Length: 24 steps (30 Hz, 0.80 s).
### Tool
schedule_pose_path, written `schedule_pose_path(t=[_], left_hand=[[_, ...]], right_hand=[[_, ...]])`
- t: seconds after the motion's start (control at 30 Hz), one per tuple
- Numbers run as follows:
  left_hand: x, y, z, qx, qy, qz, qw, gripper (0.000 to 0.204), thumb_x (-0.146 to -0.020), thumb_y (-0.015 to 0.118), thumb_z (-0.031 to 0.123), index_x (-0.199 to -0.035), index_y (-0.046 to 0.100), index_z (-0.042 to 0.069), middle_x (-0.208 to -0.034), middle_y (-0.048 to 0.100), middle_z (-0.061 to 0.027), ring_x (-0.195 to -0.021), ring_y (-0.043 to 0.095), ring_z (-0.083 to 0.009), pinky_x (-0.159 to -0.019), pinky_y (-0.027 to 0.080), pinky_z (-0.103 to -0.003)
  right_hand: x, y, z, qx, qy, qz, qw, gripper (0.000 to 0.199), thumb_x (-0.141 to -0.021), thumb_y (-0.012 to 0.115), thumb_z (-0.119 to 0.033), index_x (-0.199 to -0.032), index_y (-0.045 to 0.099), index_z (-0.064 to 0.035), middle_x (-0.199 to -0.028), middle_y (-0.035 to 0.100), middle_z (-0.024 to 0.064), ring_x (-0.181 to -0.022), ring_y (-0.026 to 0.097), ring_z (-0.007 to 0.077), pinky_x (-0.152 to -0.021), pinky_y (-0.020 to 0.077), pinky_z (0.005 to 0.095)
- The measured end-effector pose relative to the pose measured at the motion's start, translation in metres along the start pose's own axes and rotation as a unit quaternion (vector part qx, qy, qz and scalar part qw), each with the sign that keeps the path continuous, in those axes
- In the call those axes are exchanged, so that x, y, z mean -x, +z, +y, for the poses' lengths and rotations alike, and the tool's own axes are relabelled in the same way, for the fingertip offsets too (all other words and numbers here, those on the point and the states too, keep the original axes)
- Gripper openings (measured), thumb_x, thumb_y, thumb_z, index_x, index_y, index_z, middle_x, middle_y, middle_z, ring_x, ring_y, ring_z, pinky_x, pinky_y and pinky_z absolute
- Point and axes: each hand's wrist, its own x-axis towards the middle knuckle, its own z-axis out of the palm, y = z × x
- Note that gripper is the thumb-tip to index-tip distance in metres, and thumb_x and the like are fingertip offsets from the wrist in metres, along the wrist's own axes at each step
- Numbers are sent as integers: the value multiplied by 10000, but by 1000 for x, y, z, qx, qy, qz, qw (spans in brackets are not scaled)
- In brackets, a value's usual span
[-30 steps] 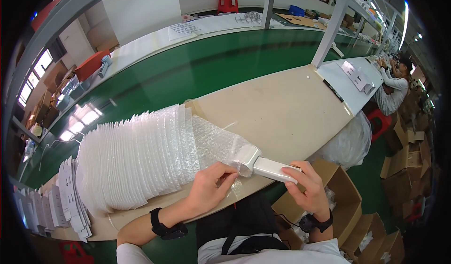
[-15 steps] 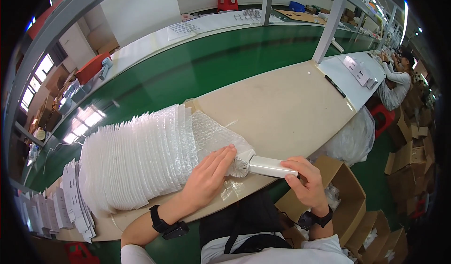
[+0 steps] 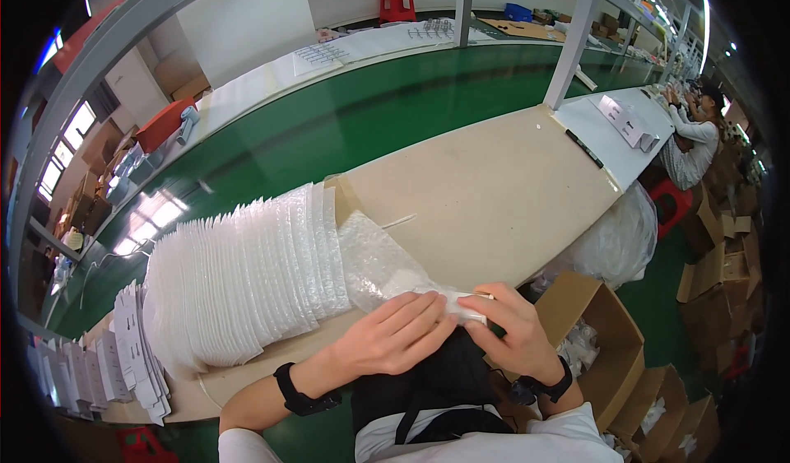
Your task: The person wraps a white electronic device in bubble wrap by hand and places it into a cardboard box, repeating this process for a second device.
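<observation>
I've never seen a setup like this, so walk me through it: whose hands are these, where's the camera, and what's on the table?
There's no robot here: these are a person's own bare hands, seen from above by a wide fisheye camera worn on the head. That lens makes straight edges look bent. The right hand grips a white item, mostly hidden by the fingers. The left hand touches a bubble bag, and the item looks partly inside it. On the beige table, a row of similar bags stands to the left, with white cards beyond.
</observation>
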Motion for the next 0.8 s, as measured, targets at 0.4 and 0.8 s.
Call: schedule_pose_path(t=[0.4, 0.8], left_hand=[[-33, 18, 16, -40, -11, -15, 999, 532, -762, 737, 141, -1211, 523, -48, -1233, 577, -235, -1148, 576, -378, -995, 437, -509], [-53, 32, 15, 107, -144, -29, 983, 588, -730, 744, 66, -1251, 506, -64, -1289, 549, -247, -1158, 566, -409, -953, 483, -465]], right_hand=[[18, 0, -15, 127, -52, 78, 987, 308, -757, 742, -35, -1044, 641, 15, -1034, 605, 184, -793, 607, 300, -676, 505, 349], [16, -6, 2, 136, -86, 138, 977, 439, -741, 797, -136, -1096, 588, 16, -1055, 588, 204, -887, 602, 350, -722, 508, 386]])
